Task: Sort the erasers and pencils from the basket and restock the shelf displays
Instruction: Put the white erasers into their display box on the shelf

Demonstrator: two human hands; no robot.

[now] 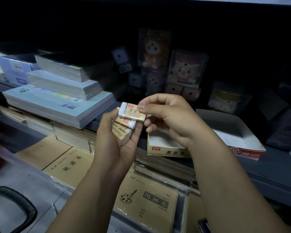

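Dim aisle. We note a dark grey metal shelf [267, 167] running across the view, its back in shadow.

On its left end: a broad stack of pale blue softcover workbooks [57, 105], with smaller stacks of notebooks on top.

Below the shelf edge, we see flat tan paper exercise books in clear wrap [148, 202], laid side by side.

On the right of the shelf: an open white cardboard tray with a red front marked 2B [233, 128]. We see nothing in the part of its inside that shows.

Behind, further into the shelf: clear-fronted boxes of plush toys [185, 68], hard to make out in the dark.

At the shelf's front edge, just left of the white tray: a small open beige cardboard eraser box [165, 153], partly hidden by the right wrist. Its visible inside is bare.

Bottom left corner: a curved black handle [20, 207]; we cannot tell what it belongs to.

The left hand [114, 145] is palm up, its fingers curled round a fanned stack of white erasers in beige paper sleeves [124, 130].

The right hand [171, 118], above the beige box, pinches the right end of the top sleeved eraser [133, 112] between thumb and forefinger. That eraser's other end lies on the stack.
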